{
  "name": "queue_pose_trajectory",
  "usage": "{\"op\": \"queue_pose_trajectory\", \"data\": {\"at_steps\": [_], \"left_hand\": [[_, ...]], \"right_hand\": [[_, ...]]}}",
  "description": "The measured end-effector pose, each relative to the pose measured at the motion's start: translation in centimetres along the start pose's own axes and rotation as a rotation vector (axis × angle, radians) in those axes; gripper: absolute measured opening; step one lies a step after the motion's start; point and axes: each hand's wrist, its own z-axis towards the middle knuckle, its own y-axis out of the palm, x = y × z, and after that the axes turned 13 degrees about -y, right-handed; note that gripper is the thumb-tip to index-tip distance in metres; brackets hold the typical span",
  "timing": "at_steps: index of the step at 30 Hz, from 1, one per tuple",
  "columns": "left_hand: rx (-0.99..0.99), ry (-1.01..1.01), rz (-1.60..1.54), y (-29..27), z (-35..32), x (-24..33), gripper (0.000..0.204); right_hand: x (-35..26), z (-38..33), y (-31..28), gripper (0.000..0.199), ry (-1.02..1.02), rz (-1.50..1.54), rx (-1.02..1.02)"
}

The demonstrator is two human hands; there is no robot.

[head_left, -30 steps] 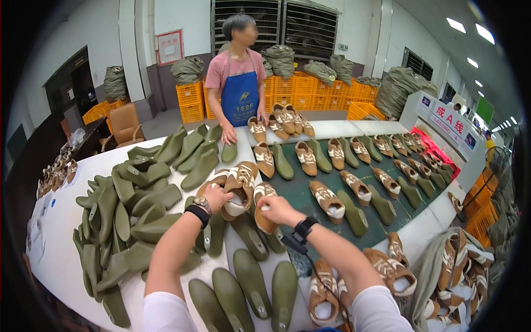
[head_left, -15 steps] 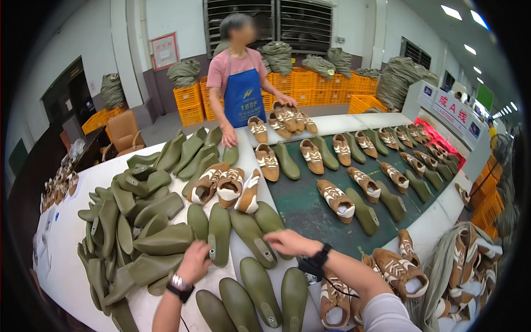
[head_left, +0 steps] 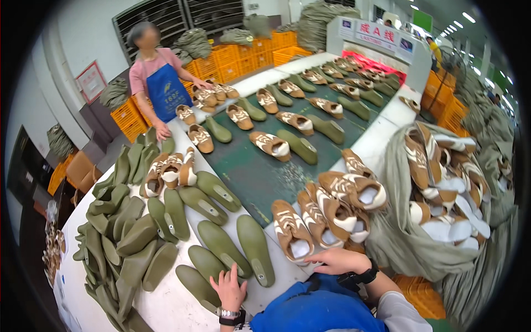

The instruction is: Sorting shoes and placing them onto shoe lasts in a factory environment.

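- At the near edge of the white tabletop [head_left: 160,304]: left hand [head_left: 229,290], fingers spread, gripping nothing; it lies by the heel ends of two olive shoe forms [head_left: 197,286]. Contact with them: cannot tell.
- Right hand [head_left: 334,261] at the heel of a brown-and-white shoe [head_left: 290,229], fingers pointing left. Touching or just beside it, and any hold: cannot tell.
- Shoe lies sole down, toe away from the wearer; more brown shoes [head_left: 351,191] crowd together to its right.
- Farther up, past further green forms, three shoes [head_left: 172,167] sit side by side.
- Heap of olive forms [head_left: 135,232] left of these, jumbled.
- Green strip [head_left: 232,166] beyond: shoes and forms set out in rows.
- Far side, co-worker in blue apron [head_left: 166,91], one hand resting on a form, the other by a shoe cluster.
- Right: grey-green sack [head_left: 387,243], open, full of shoes.
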Motion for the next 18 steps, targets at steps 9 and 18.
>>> {"op": "queue_pose_trajectory", "data": {"at_steps": [9, 18], "left_hand": [[-0.152, -0.150, 0.162, -1.4, 3.1, 4.0, 0.064], [-0.252, -0.230, -0.030, 1.7, 3.7, 7.7, 0.065]], "right_hand": [[-0.8, -1.1, 0.6, 0.038, 0.030, -0.063, -0.079], [1.4, -2.0, -1.8, 0.035, -0.058, -0.076, 0.014]]}}
